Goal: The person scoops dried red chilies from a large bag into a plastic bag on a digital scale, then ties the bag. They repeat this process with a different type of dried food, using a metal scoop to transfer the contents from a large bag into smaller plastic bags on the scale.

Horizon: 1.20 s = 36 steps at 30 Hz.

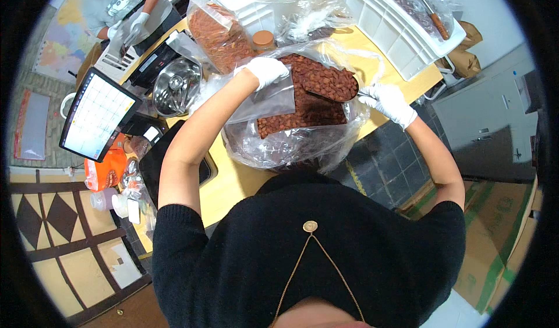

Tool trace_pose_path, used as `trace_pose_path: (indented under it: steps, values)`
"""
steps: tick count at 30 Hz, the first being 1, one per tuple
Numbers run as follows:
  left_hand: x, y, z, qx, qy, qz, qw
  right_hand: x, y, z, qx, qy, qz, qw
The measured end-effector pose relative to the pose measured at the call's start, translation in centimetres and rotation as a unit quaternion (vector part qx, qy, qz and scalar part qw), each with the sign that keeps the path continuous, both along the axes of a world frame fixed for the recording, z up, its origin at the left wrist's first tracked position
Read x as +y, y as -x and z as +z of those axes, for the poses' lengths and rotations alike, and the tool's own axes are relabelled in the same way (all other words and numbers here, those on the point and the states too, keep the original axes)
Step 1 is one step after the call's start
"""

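My right hand (388,103), in a white glove, grips the handle of a metal scoop (366,94). Heaped in the scoop are reddish-brown dried fruits (332,81) that look like raisins. The scoop is over a large clear plastic bag (301,149), open at the top, with more of the same fruit (284,125) inside. My left hand (264,71), also white-gloved, holds a flat clear plastic pouch (275,99) near its upper edge, left of the scoop. The pouch covers part of the fruit, and its mouth is hard to make out.
Beyond my left hand stand a bag of orange-red dried food (218,33) and a jar with an orange lid (263,38). Leftward are a steel bowl of utensils (174,85), a monitor (98,114) and a black flat device (159,162). A white crate (388,35) borders the far right. A co-worker's gloved hands (135,29) show top left.
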<state>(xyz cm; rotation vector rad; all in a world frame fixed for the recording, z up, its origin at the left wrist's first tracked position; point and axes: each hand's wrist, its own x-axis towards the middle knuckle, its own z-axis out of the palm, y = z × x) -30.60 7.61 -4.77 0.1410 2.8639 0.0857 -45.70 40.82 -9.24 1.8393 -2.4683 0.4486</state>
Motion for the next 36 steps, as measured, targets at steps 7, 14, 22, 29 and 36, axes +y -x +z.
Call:
trace_pose_path:
  steps: [7,14,22,29,36]
  values:
    - [1.1,2.9,-0.4,0.007,-0.061,-0.06,0.996,-4.2,2.8,2.3,-0.018,-0.05,0.091,0.994]
    - [-1.5,0.8,0.7,0.021,-0.162,-0.015,0.986,-18.7,-1.4,11.0,0.287,-0.167,0.194,0.923]
    - [-4.6,-4.9,-1.8,0.086,-0.195,0.05,0.976,-11.4,-0.5,12.5,0.092,-0.178,0.105,0.974]
    - [-2.2,-3.3,-1.2,0.083,0.018,-0.05,0.995,-7.7,-4.4,9.1,0.109,-0.321,0.033,0.94]
    - [-1.9,-2.3,-0.5,0.019,0.006,-0.046,0.999,-8.1,-4.6,1.3,-0.053,-0.267,-0.011,0.962]
